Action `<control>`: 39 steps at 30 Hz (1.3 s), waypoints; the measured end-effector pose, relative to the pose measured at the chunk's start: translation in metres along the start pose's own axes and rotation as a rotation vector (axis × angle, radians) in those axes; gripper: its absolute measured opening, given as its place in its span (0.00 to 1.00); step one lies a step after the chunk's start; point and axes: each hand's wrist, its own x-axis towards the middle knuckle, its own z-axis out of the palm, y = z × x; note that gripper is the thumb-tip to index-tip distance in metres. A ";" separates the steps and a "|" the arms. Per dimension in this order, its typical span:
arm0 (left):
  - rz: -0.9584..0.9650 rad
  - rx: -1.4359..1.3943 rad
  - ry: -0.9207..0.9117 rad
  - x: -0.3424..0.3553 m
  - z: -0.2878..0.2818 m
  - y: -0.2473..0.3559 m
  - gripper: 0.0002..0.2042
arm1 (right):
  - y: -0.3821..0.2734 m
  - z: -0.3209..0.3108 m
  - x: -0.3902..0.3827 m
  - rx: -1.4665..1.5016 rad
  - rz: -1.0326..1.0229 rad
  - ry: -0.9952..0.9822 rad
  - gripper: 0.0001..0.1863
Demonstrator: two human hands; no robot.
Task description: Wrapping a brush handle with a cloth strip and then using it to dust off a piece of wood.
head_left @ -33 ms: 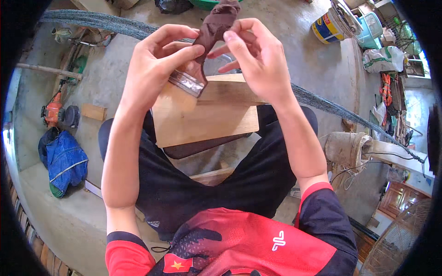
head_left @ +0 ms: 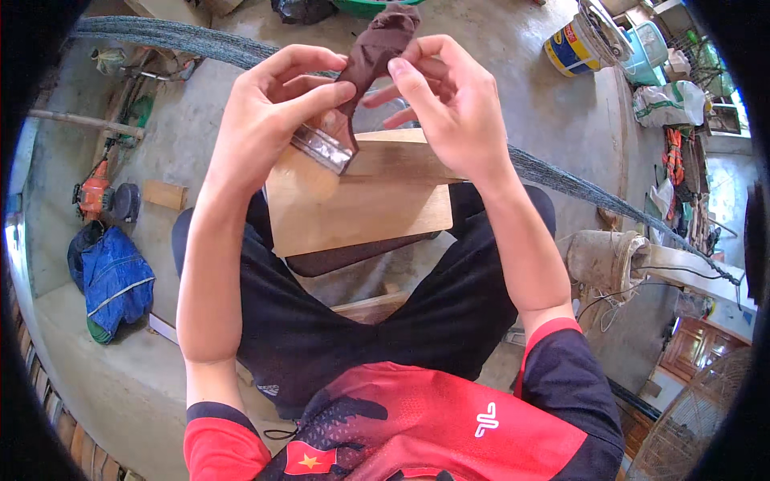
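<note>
A wide paintbrush (head_left: 325,140) with pale bristles, a metal band and a wooden handle is held tilted above my lap. Dark brown cloth (head_left: 373,48) is wrapped around its handle. My left hand (head_left: 277,112) grips the brush at the handle, thumb lying across it just above the band. With thumb and forefinger, my right hand (head_left: 449,112) pinches the cloth near the top, its other fingers curled loosely. Beneath the brush, light wooden boards (head_left: 361,216) rest on a dark surface between my legs.
A grey rope hammock (head_left: 577,184) stretches behind the boards. At the left lie an orange power tool (head_left: 96,192), blue cloth (head_left: 116,280) and a wood block (head_left: 164,195). Buckets (head_left: 573,48), sacks (head_left: 666,104), a pale container with cords (head_left: 601,264) and a fan (head_left: 690,413) stand at the right.
My hands and the brush have shifted very slightly. Both grips look the same.
</note>
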 end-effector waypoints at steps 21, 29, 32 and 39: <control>-0.040 0.526 -0.184 -0.040 -0.010 0.005 0.08 | 0.006 -0.005 -0.038 -0.800 -0.557 -0.227 0.06; 0.475 1.115 -0.032 -0.043 -0.007 0.013 0.06 | 0.018 0.005 -0.032 -0.458 -0.288 -0.207 0.05; 0.388 1.192 0.049 -0.053 0.010 0.018 0.07 | 0.022 0.003 -0.033 -0.475 -0.283 -0.171 0.05; 0.220 1.051 0.169 -0.062 0.025 0.008 0.07 | 0.020 0.005 -0.035 -0.468 -0.268 -0.191 0.06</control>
